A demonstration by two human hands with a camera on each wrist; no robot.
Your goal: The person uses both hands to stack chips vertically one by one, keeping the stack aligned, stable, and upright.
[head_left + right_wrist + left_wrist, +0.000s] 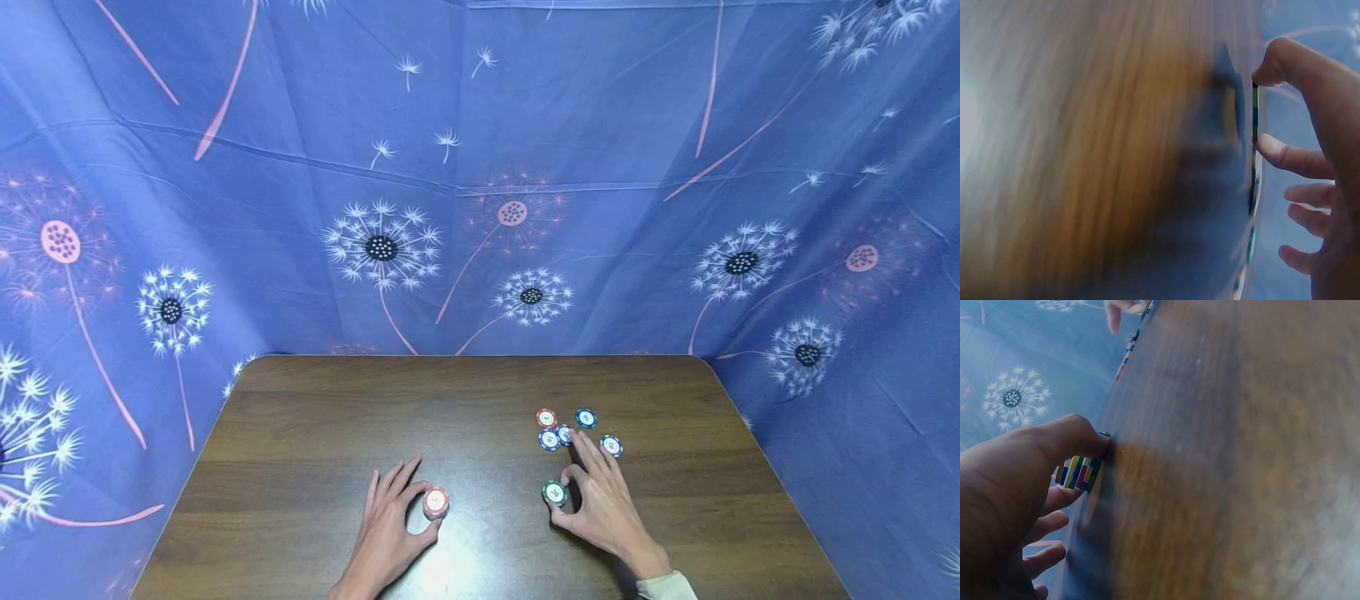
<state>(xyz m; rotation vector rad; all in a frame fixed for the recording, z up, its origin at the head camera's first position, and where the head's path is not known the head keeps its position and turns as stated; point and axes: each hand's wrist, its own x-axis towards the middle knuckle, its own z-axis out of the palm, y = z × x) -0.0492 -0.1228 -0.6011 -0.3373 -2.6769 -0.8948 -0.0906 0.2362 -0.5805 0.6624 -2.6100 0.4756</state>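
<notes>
The left hand pinches a stack of chips between thumb and forefinger, its other fingers spread away from it. The right hand pinches a green chip by its edge, also between thumb and forefinger, the other fingers reaching out toward the loose chips. From the right wrist view it looks like a single chip; whether it touches the desk or is just off it, I cannot tell.

The work looks partway through. The stack is already several chips high, with a red one on top and green, yellow, blue and red edges below in the left wrist view; an exact count is hard to make. The green chip is apart from it, and five more lie flat beyond the right hand: a red chip, two blue chips close together just below it, another blue one to their right and a last blue one near the fingers. These six appear to be what is left unstacked.

No container shows; the loose chips lie straight on the wood.
</notes>
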